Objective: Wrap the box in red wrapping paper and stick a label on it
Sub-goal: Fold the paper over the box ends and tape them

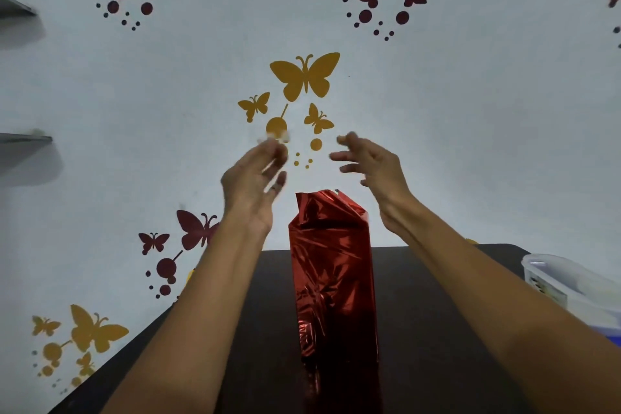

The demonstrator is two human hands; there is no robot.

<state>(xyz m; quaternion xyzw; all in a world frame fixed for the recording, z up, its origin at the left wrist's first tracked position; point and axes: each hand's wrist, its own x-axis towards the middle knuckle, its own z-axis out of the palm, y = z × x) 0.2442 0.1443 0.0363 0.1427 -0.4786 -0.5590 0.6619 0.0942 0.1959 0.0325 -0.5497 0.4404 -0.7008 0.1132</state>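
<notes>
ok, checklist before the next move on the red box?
1. Box upright on table: ok.
2. Paper covers the visible sides: ok.
3. Top end folded flat: not ok. It is crumpled and a corner sticks up.
4. Left hand load: cannot tell. A pale bit sits at its fingertips, too blurred to identify.
5. Right hand free: ok. Fingers are spread and hold nothing.
6. Label on box: none on the visible faces; cannot tell for the hidden faces.
</notes>
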